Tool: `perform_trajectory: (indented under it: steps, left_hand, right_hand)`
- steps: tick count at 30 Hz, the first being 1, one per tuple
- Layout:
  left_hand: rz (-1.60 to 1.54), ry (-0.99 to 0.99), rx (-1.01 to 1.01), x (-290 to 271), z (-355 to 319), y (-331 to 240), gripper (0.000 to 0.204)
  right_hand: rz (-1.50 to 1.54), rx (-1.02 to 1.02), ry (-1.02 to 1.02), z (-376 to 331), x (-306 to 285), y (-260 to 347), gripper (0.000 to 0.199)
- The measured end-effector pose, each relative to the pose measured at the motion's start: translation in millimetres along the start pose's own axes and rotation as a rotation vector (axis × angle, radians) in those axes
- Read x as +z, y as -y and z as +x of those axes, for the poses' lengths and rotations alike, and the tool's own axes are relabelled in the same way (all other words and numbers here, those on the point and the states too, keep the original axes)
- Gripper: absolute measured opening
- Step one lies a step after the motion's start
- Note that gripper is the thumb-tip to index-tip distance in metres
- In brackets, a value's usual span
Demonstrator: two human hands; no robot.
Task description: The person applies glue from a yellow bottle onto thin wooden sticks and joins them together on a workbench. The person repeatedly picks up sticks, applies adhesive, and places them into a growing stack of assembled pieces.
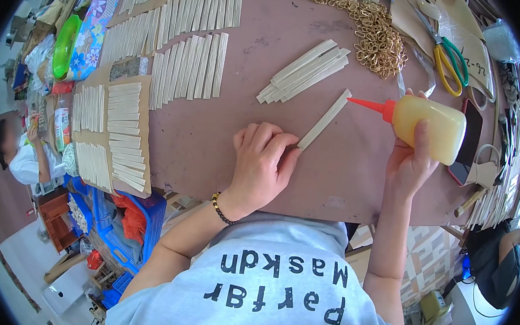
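Note:
My left hand (264, 163) pinches the near end of a narrow cream strip (326, 119), which slants away to the upper right on the brown table. In my right hand (410, 159) is a squeeze bottle (430, 128) of yellowish glue, tipped on its side. Its red nozzle (367, 105) points left, with the tip at or just above the strip's far end. Beyond the strip lies a loose pile of similar strips (307, 71).
Rows of strips (188, 65) cover the table's left side, some on brown card. At the far right are gold chain (380, 34), scissors (448, 58), a dark phone (471, 136) and a brush (469, 202). Another person (25, 156) sits at far left.

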State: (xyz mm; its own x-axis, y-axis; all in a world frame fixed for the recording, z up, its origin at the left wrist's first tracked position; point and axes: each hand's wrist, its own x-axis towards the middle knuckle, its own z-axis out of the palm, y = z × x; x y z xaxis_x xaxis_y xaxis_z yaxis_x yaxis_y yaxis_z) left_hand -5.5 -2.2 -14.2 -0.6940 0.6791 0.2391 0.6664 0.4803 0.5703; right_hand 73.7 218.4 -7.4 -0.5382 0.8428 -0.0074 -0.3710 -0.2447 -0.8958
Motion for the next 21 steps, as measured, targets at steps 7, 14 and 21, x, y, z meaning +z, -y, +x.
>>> perform_trajectory:
  steps: [7,14,21]
  left_hand:
    - [-0.015,0.005,-0.024,1,1,1,0.02]
    - [-0.024,0.019,-0.033,0,1,1,0.02]
    - [-0.039,0.043,-0.038,-4,-1,2,0.022]
  right_hand:
    - [-0.112,-0.048,0.022,5,2,-5,0.048]
    - [-0.13,-0.023,0.081,-1,1,-4,0.051]
    - [-0.125,0.0,0.153,-10,0,-6,0.051]
